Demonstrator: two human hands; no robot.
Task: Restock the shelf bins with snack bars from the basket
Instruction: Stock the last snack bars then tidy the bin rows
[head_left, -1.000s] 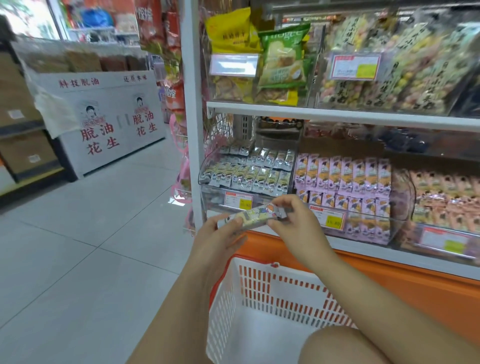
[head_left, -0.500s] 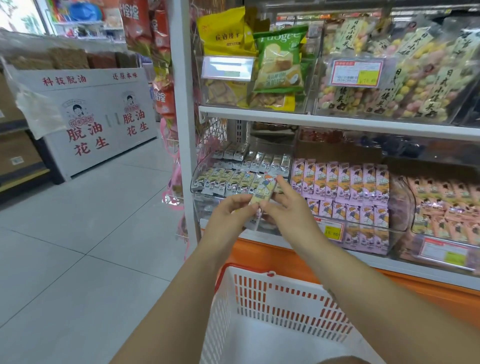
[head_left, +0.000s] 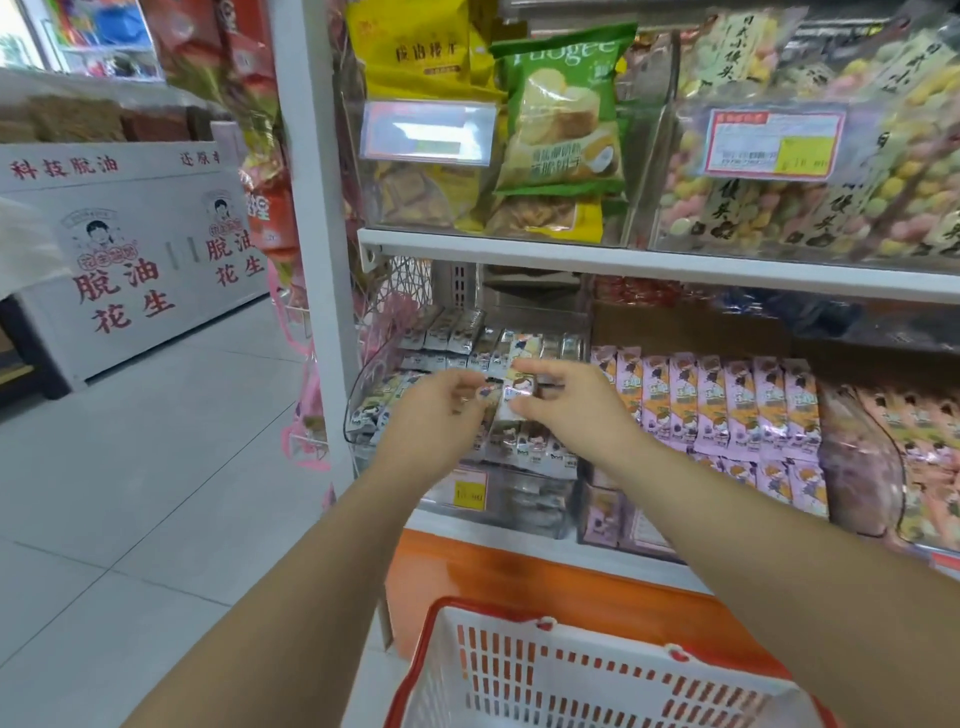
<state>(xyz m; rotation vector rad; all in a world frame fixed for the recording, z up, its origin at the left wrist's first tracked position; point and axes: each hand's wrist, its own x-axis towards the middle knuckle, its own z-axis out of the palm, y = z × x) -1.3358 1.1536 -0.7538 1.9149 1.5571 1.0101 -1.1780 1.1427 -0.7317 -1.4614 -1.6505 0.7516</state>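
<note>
Both arms reached forward over the basket (head_left: 453, 606). The left hand (head_left: 439, 410) and right hand (head_left: 576, 410) together pinched one snack bar (head_left: 511, 406) above the bin's (head_left: 363, 384) front edge.

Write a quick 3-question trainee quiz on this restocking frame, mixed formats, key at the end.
1. True or false: the snack bar lies in the white basket.
2. The left hand and right hand: which pinch the bar? A) left only B) right only C) both
3. Fill in: the basket's rim is ___.
Key: 1 false; 2 C; 3 red.
</note>
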